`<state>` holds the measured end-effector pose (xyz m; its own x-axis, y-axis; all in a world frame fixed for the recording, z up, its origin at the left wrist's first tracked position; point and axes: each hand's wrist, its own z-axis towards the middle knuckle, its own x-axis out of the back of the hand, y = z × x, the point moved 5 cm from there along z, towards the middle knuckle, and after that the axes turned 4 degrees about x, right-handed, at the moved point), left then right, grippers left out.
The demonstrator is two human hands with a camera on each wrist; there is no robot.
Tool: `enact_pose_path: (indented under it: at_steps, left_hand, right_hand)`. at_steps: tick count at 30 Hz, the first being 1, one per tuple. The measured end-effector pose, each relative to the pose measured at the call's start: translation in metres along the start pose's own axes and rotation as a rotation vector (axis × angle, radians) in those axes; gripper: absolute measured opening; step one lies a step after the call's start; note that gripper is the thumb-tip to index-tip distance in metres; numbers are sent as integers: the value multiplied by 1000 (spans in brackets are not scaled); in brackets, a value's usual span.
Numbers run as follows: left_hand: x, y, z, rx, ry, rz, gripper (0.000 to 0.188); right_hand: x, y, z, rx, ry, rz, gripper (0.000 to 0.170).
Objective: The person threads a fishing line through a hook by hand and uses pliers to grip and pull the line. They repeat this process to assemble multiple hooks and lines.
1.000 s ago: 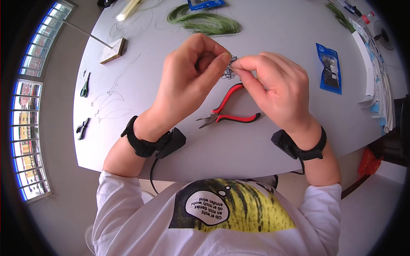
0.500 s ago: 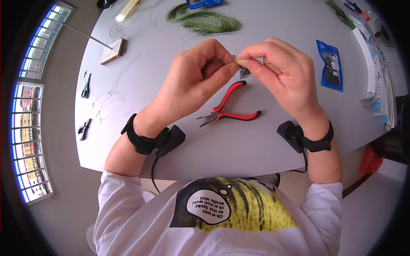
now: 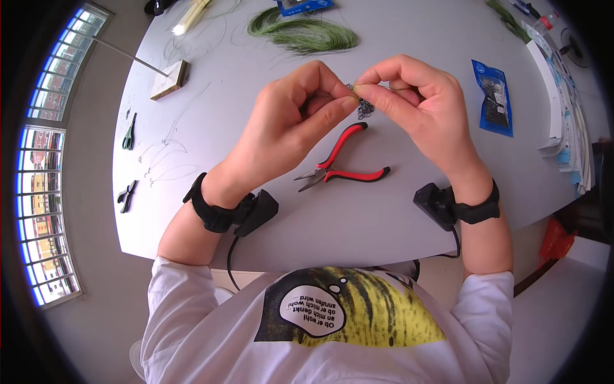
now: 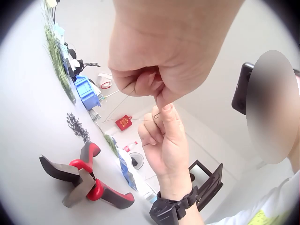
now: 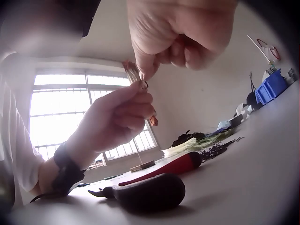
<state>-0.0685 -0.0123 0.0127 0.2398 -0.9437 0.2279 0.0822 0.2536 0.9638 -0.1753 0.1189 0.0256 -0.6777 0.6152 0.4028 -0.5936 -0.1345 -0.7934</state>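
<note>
Fingertips of my left hand (image 3: 291, 125) and right hand (image 3: 425, 105) meet above the table, each hand pinching at a small metal hook. The bend of the hook (image 4: 157, 116) shows between them in the left wrist view, and the hook (image 5: 144, 85) shows in the right wrist view too. A thin line (image 4: 111, 112) loops out from the left fingers toward the right ones. Which part each fingertip grips is hidden. Beneath the hands lies a pile of dark hooks (image 3: 365, 109), and nearer my body are red-and-black pliers (image 3: 339, 169), spread apart.
Green strands (image 3: 307, 35) lie at the back, a blue packet (image 3: 494, 99) to the right. On the left are a wooden block with a rod (image 3: 169, 78), green scissors (image 3: 129, 132), black cutters (image 3: 127, 196) and several lined hooks (image 3: 167, 148). Papers (image 3: 559, 109) line the right edge.
Both hands have shifted slightly right from a second ago, and their fingertips have come together. Over the last half second, the right fingers have changed their angle slightly. The pliers have not moved.
</note>
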Motion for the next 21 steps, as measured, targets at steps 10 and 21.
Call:
enact_pose_path:
  at_steps: [10,21]
  left_hand:
    - [2,2,0,-139,47,39,11]
    - [7,3,0,-187,132,54,7]
  right_hand:
    - [-12,19,0,-313,-33,476,15]
    - [-28,21,-7,-294,24,657,8]
